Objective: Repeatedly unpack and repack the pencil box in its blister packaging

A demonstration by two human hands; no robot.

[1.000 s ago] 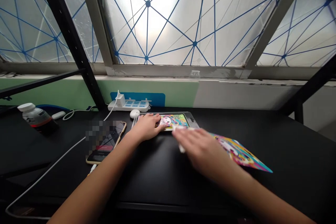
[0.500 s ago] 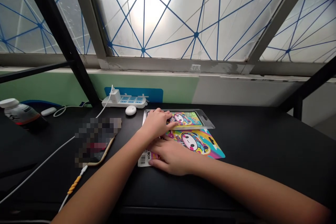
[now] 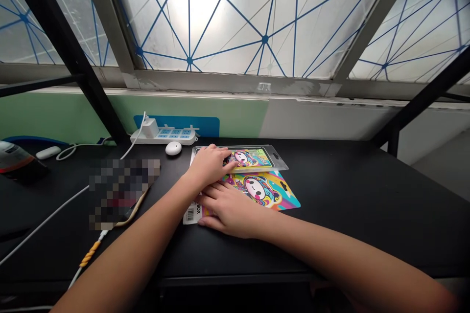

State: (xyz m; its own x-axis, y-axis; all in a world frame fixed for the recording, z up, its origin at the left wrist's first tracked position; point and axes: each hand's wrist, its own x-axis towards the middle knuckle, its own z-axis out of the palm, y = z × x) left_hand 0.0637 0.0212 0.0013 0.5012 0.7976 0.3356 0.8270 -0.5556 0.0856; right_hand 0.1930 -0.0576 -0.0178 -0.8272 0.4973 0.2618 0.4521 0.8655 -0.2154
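A clear plastic blister pack (image 3: 262,158) with a bright cartoon insert lies on the black desk (image 3: 348,195), near the wall. My left hand (image 3: 207,165) rests flat on its left end, fingers stretched over it. Just in front of the pack lies a colourful cartoon card (image 3: 270,190) with a barcode at its left end. My right hand (image 3: 225,208) presses flat on that left end, fingers spread and pointing left.
A phone (image 3: 121,193) on a cable lies left of my arms. At the back stand a white power strip (image 3: 165,133) with a plugged charger and a small white oval case (image 3: 173,147). A bottle (image 3: 14,159) lies at the far left. Black frame bars cross both sides.
My right hand brought the colourful card from the right and laid it flat in front of the blister pack. My left hand stayed on the pack. The view shifted slightly downward.
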